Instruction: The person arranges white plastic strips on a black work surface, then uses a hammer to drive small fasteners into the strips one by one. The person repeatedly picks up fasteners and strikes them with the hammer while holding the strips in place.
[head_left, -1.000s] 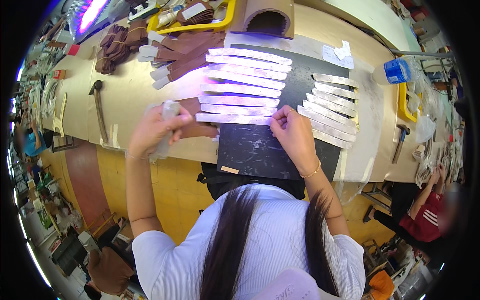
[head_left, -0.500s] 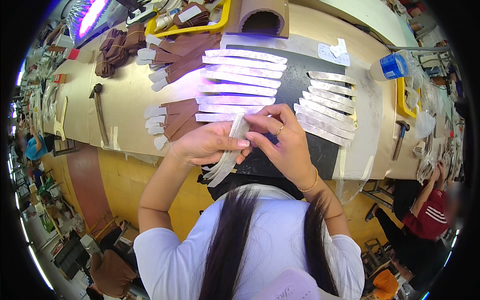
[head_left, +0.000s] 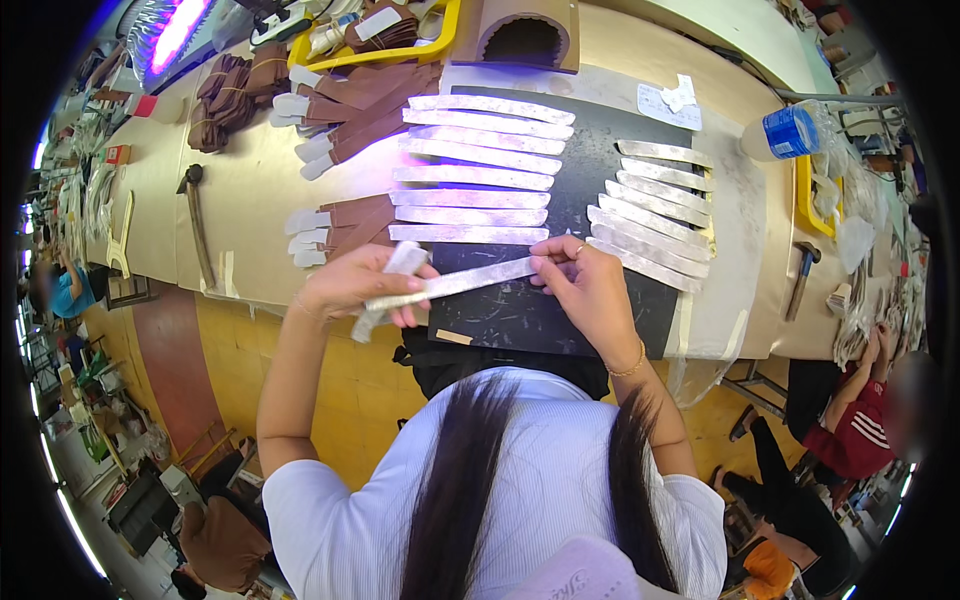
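Observation:
My left hand [head_left: 365, 285] is closed around a small bundle of pale strips [head_left: 405, 258], above the near edge of the black mat [head_left: 590, 310]. One whitish strip [head_left: 480, 277] stretches from it across to my right hand [head_left: 585, 280], whose thumb and fingers pinch its far end. Beyond my hands, a column of similar strips [head_left: 480, 198] lies side by side on the mat. To the right, a second row of strips [head_left: 655, 215] fans over the mat's edge.
Brown straps with white ends [head_left: 350, 235] lie left of the mat. A hammer [head_left: 198, 225] rests farther left, another hammer [head_left: 800, 280] at right. A blue-labelled plastic jar [head_left: 780, 135] stands back right. Behind is a brown arched block [head_left: 520, 40] beside a yellow tray [head_left: 375, 55].
My hands have moved apart. My right hand has drawn one strip out of the bundle to the right, while my left hand has shifted left with the others.

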